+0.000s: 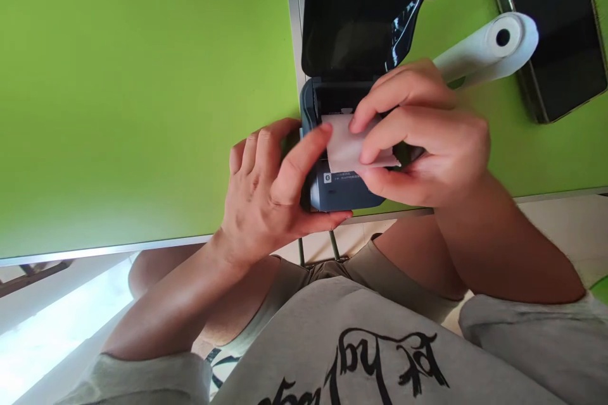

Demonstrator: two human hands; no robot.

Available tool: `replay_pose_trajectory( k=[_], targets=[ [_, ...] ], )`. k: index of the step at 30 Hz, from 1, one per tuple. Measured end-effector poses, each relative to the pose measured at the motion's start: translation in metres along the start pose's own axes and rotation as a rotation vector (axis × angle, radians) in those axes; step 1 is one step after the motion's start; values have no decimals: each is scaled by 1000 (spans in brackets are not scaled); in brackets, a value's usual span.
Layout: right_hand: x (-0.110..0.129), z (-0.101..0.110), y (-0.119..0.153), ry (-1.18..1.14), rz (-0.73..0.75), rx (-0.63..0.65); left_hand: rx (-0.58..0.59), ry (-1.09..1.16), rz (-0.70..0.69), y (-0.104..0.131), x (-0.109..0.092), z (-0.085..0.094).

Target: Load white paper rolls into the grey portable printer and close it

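Right at the near edge of the worktop [142,107], the right hand [427,139] is blocking the right side of the dark device [346,195], and the right end of the pale paper [342,145] vanishes under those fingers! Does it join the white paper roll [475,50]? Can't tell, the hand covers any link. Over on the left hand [266,183], the index fingertip is a blur, other fingertips lost behind the device. The small print [346,176]? Too tiny and smeared to read. Farther from that edge, the black cover [356,19] runs out of view at the top, and the phone-like slab [565,31], partly masked by the roll, gets clipped up there too.
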State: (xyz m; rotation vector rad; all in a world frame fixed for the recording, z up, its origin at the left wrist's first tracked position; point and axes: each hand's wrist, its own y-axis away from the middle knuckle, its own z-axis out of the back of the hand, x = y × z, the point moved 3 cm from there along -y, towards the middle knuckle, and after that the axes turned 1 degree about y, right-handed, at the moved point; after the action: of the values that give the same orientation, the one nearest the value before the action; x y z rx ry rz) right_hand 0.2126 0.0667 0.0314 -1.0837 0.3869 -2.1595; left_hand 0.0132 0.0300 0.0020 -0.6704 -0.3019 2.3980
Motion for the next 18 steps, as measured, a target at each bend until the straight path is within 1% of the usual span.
replay_pose_trajectory(
  k=[3,7,9,11,13,15,16,17,18],
  targets=[
    [2,0,1,-26,-6,1,10,-13,-33,2,0,1],
    [-2,1,1,-117,30,12,88,-17,-44,3,1,1],
    [-7,3,0,-144,42,-71,97,-7,-61,3,0,2],
    [-13,5,0,-119,28,-214,105,-5,-59,3,0,2],
    [-19,7,2,-58,-25,-349,117,-6,-58,2,-1,3],
    [-25,7,5,-8,-92,-428,130,-3,-56,2,-1,3],
    [-27,7,7,-1,-145,-442,132,3,-54,1,-1,3],
    [-31,6,9,-17,-219,-405,130,10,-49,1,-1,3],
    [-34,3,11,-40,-292,-317,123,18,-42,1,-1,3]
  ],
)
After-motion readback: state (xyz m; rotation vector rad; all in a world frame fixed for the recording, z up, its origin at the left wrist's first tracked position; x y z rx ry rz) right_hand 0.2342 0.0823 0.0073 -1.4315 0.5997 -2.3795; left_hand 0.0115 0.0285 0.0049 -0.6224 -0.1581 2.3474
